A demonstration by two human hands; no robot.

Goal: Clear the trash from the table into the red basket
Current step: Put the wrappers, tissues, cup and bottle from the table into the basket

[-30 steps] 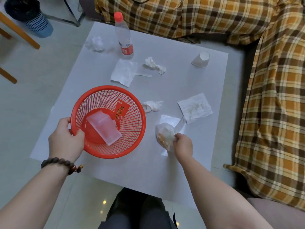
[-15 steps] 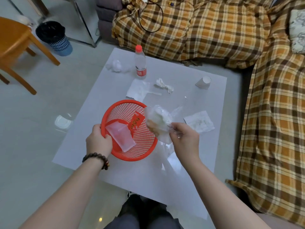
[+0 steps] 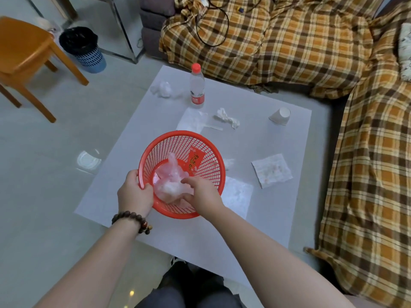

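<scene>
A person's left hand point(image 3: 135, 195) grips the near-left rim of the red basket point(image 3: 206, 152), which sits on the white worktop point(image 3: 255, 218). Inside the basket, the right hand point(image 3: 201, 193) reaches over the near rim, fingers curled on a clear plastic bag point(image 3: 171, 183) beside a red packet point(image 3: 194, 160). Beyond the basket stand a water bottle point(image 3: 197, 86) and crumpled tissues point(image 3: 226, 117); right of the basket lies a stained napkin point(image 3: 271, 173), with a tipped paper cup point(image 3: 280, 116) beyond it.

Red plastic mesh basket point(image 3: 206, 150), matt table point(image 3: 255, 218)
</scene>
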